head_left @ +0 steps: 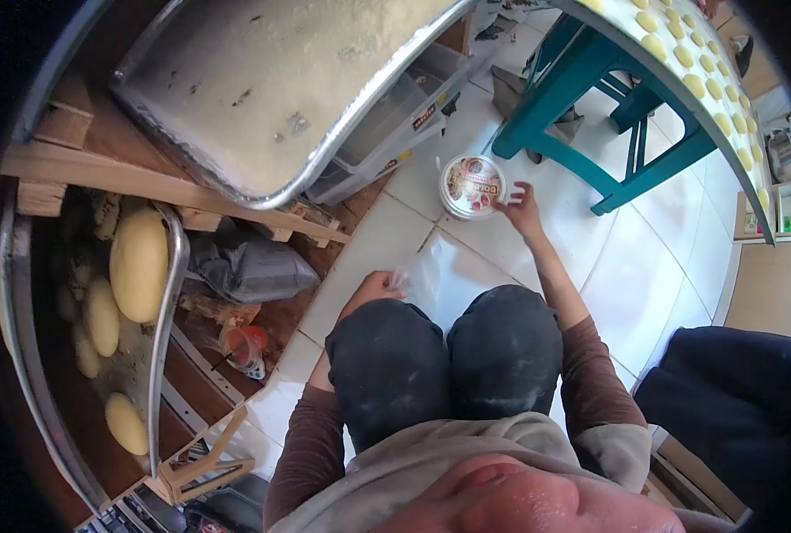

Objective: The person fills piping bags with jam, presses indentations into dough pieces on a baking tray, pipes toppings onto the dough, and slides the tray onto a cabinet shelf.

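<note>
Fingers spread, the right grip [521,211] meets the near-right edge of the lidded tub [473,185], which stands on the floor [613,253] just left of it; whether the fingers press the rim we cannot tell. The left grip [378,289], lower and further left, pinches a clear bag [425,269]. We judge that good handling keeps the tub level, thumb against fingers at its rim, the bag clear of its lid. White tiles surround both grips; a teal stool [533,107] stands right of the tub, a floury tray [235,115] above the left grip.
</note>
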Demonstrator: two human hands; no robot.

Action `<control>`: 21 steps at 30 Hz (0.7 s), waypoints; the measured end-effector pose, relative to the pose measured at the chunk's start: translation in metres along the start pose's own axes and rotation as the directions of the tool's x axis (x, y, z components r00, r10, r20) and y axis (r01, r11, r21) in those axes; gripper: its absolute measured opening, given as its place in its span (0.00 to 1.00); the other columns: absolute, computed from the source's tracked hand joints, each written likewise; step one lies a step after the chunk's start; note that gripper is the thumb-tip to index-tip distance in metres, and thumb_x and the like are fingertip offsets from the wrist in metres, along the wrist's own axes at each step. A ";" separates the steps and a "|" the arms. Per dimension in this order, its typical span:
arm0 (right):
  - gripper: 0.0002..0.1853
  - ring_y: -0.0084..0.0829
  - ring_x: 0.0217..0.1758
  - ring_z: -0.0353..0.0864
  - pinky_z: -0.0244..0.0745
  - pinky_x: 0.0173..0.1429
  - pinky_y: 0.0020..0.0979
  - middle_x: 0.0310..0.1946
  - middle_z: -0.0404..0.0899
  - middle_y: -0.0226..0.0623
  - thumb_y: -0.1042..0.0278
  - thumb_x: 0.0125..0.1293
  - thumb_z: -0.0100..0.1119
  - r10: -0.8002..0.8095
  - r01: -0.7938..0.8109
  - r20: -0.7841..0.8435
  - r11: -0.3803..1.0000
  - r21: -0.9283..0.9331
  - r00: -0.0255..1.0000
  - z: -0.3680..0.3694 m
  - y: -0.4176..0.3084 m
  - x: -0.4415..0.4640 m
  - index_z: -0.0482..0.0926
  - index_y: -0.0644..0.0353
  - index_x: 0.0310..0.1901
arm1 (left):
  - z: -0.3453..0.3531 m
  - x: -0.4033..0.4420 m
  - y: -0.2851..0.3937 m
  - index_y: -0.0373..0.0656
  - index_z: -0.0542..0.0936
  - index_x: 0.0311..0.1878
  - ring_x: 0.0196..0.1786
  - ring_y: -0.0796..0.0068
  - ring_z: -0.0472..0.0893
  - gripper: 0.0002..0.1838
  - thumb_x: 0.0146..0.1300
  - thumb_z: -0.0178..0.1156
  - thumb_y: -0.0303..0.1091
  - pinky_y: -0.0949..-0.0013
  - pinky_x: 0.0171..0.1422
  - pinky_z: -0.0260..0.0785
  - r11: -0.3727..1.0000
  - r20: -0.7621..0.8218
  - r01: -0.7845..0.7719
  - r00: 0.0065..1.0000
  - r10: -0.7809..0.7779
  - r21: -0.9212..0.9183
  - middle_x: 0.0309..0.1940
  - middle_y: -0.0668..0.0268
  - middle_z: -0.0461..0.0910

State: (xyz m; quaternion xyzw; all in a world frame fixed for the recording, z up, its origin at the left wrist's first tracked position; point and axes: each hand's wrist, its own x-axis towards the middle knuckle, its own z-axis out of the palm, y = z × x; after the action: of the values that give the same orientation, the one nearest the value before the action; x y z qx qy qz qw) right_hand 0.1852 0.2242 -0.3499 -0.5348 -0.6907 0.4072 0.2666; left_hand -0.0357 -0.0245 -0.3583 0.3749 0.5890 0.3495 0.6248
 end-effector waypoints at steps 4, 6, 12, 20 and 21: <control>0.19 0.26 0.29 0.72 0.72 0.30 0.23 0.32 0.68 0.38 0.68 0.50 0.55 0.108 -0.167 0.200 0.938 0.303 0.974 -0.006 0.002 0.021 0.64 0.66 0.42 | 0.025 -0.005 -0.018 0.35 0.74 0.35 0.36 0.75 0.73 0.14 0.47 0.58 0.36 0.72 0.43 0.63 0.975 -0.014 0.163 0.987 -0.162 0.151 0.28 0.64 0.75; 0.18 0.26 0.29 0.73 0.72 0.29 0.22 0.32 0.69 0.39 0.70 0.50 0.54 0.088 -0.162 0.234 0.936 0.314 0.968 -0.007 0.009 0.026 0.64 0.66 0.43 | 0.038 -0.007 -0.016 0.37 0.75 0.33 0.34 0.75 0.73 0.12 0.49 0.57 0.36 0.72 0.42 0.63 0.968 0.003 0.174 0.984 -0.177 0.184 0.26 0.64 0.75; 0.12 0.26 0.27 0.74 0.72 0.29 0.22 0.30 0.72 0.38 0.77 0.49 0.49 -0.112 0.038 0.276 0.964 0.261 0.955 -0.017 0.010 0.031 0.69 0.67 0.39 | 0.033 0.002 -0.006 0.40 0.75 0.32 0.29 0.76 0.72 0.09 0.52 0.53 0.34 0.71 0.36 0.63 0.913 0.052 0.227 0.964 -0.260 0.339 0.22 0.63 0.73; 0.14 0.23 0.30 0.73 0.68 0.33 0.22 0.32 0.73 0.37 0.67 0.55 0.46 0.229 -0.286 0.326 0.948 0.140 0.917 -0.001 -0.011 0.063 0.71 0.64 0.41 | 0.016 0.048 -0.042 0.44 0.75 0.30 0.24 0.71 0.72 0.07 0.48 0.47 0.28 0.70 0.31 0.63 0.959 -0.306 -0.108 0.933 0.188 0.262 0.18 0.58 0.72; 0.15 0.22 0.30 0.72 0.68 0.35 0.22 0.34 0.73 0.35 0.66 0.56 0.45 0.153 -0.169 0.288 0.985 0.030 0.945 0.008 -0.003 0.067 0.70 0.63 0.44 | 0.011 0.054 -0.037 0.44 0.75 0.30 0.25 0.71 0.73 0.08 0.48 0.47 0.30 0.69 0.31 0.62 0.960 -0.311 -0.087 0.935 0.171 0.266 0.19 0.58 0.72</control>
State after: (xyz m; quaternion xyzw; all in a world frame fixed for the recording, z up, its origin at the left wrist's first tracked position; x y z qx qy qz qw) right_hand 0.1583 0.2855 -0.3560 -0.5179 -0.6646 0.5188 0.1447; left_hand -0.0216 0.0051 -0.4165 0.4239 0.6985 0.3718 0.4407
